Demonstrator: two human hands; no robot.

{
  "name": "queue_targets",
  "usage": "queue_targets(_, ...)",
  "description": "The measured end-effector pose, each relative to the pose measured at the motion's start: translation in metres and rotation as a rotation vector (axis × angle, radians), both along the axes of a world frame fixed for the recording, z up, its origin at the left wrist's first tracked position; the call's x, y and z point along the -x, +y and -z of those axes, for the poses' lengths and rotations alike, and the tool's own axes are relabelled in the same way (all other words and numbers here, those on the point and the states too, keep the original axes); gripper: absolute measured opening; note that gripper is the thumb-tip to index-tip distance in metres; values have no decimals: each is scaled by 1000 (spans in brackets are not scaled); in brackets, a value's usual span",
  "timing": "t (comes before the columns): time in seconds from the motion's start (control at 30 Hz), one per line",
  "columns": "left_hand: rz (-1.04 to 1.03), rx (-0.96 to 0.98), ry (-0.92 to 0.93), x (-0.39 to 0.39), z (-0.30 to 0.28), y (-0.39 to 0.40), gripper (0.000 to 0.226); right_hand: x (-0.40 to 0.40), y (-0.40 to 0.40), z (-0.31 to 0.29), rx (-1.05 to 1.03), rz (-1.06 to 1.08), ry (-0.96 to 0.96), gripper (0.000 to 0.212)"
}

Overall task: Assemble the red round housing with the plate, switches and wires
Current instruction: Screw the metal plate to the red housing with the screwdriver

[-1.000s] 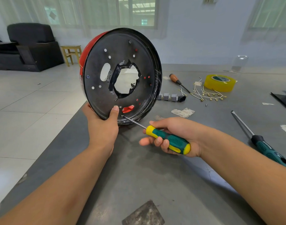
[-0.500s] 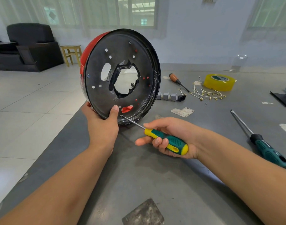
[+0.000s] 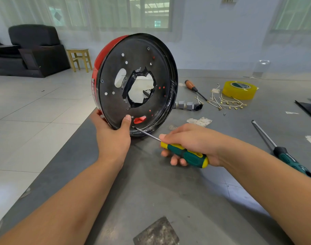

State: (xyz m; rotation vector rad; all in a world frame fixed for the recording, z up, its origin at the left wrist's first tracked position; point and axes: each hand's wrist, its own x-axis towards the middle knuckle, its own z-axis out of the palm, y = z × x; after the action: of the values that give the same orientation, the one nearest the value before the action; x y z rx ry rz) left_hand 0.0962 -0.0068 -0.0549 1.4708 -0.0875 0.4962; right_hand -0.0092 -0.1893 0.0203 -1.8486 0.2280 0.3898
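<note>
The red round housing (image 3: 98,68) stands on edge near the tabletop's (image 3: 151,191) left edge, its plate (image 3: 137,82) facing the person. The left hand (image 3: 114,137) grips its lower rim. The right hand (image 3: 190,142) clamps a screwdriver (image 3: 184,153), shaft angled up-left, tip at the plate's bottom edge.

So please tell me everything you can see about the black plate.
The plate is a dark, dull round disc, metal by its look, seated in the red housing, held on edge on the table. It has a jagged central hole, an oval slot and small holes. The left hand grips its lower edge; the screwdriver tip touches near the bottom.
</note>
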Motion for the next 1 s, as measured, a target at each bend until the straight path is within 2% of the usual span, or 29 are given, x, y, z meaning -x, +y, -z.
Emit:
queue_targets(0.1,14,13,-8,1,-1,-1,64,1,1,-1,38,2,46,44)
queue_targets(0.27,3,-5,-10,-1,1,0,59,0,0,0,58,16,29,31)
queue_targets(0.4,5,-23,-14,-2,3,1,58,1,-2,1,57,-25,73,46)
queue_targets(0.6,-9,-50,-21,-1,4,1,56,0,3,3,84,31,50,32)
queue_targets(0.7,5,-41,-7,-1,3,1,56,-1,-1,4,25,35,56,28)
queue_targets(0.87,6,-44,-2,0,2,0,56,-1,-3,2,33,-7,102,43)
queue_targets(1.0,-2,-57,-1,1,2,1,56,0,0,4,225,-29,-4,31)
